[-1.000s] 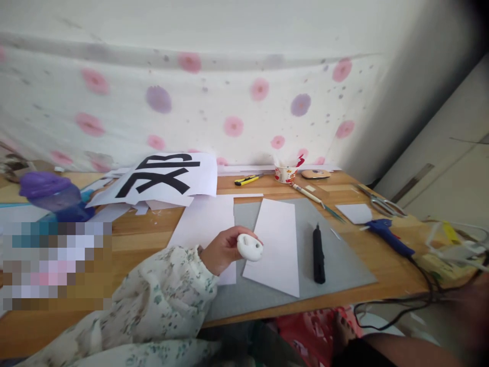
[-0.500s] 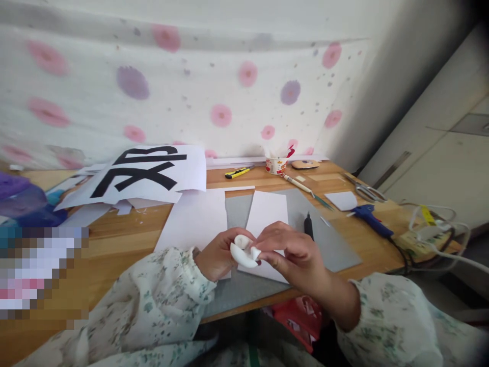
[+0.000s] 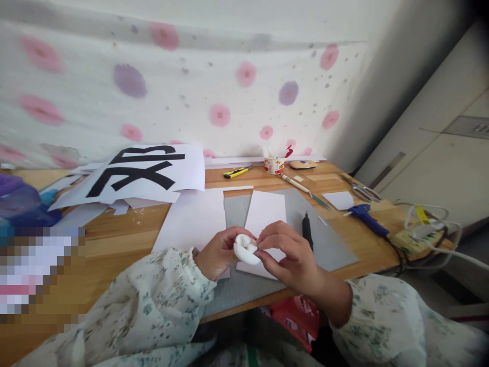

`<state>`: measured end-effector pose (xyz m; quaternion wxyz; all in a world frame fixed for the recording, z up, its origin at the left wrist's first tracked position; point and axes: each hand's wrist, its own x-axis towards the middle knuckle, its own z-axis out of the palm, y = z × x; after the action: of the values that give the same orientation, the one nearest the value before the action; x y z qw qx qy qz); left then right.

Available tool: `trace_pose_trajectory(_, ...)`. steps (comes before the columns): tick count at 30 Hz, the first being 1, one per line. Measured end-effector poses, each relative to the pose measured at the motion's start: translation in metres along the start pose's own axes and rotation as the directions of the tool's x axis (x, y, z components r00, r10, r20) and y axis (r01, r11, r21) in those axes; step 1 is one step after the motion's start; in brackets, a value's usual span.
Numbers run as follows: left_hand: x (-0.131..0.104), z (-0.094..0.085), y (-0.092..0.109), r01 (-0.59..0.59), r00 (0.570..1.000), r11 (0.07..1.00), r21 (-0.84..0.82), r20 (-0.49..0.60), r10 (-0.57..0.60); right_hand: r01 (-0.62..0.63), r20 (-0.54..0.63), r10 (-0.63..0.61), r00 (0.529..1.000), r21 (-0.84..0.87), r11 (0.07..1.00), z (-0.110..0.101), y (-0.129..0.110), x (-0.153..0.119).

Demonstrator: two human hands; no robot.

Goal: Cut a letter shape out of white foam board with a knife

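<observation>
With my left hand (image 3: 217,252) curled round a rounded, hollow white object (image 3: 247,255) above the near part of the grey cutting mat (image 3: 237,295), I pinch a small white piece (image 3: 252,248) at its opening in my right thumb and fingers (image 3: 292,255). From that object, a black pen-shaped tool (image 3: 307,233) lies between two and three o'clock, with a blue glue gun (image 3: 369,220) farther out that way. Beyond, a white sheet with bold black characters (image 3: 191,176) sits at ten and a yellow-and-black utility knife (image 3: 236,173) at twelve.

Bold black characters cover the white paper sheet (image 3: 187,176), their reading unclear; marks on the yellow tag (image 3: 422,214) are too small to read.
</observation>
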<state>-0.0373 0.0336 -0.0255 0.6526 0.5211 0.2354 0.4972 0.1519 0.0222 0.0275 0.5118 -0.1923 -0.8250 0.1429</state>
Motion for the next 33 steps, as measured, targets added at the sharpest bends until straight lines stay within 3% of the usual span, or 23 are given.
trace_pose_trajectory(5,0.000,0.000,0.001,0.025,1.000,0.999,0.035,0.014,-0.026,0.064,0.157,-0.056,0.986,-0.046,0.997,-0.009,0.006,-0.002)
trace_pose_trajectory(8,0.000,-0.001,0.001,0.038,0.999,0.998,0.046,0.022,-0.039,0.088,0.160,-0.078,0.984,-0.054,0.995,-0.012,0.009,-0.002)
trace_pose_trajectory(13,0.000,0.000,0.002,0.060,0.997,0.997,0.057,0.035,-0.062,0.032,0.158,-0.035,0.987,0.020,0.999,-0.013,0.010,0.001)
trace_pose_trajectory(20,0.000,-0.001,0.003,0.111,0.993,0.990,0.084,0.032,-0.114,-0.039,0.290,0.007,0.957,0.102,0.994,-0.013,0.008,0.006)
trace_pose_trajectory(26,0.001,-0.002,0.005,0.111,0.992,0.989,0.101,0.041,-0.116,-0.057,0.243,0.043,0.969,0.051,0.997,-0.011,0.007,0.006)
trace_pose_trajectory(30,0.000,-0.002,0.006,0.110,0.993,0.990,0.089,0.039,-0.114,-0.009,0.228,-0.011,0.973,0.089,0.996,-0.014,0.007,0.006)
trace_pose_trajectory(33,-0.002,-0.002,0.005,0.143,0.987,0.988,0.053,0.066,-0.147,-0.052,0.228,0.019,0.974,0.142,0.989,-0.017,0.007,0.010)
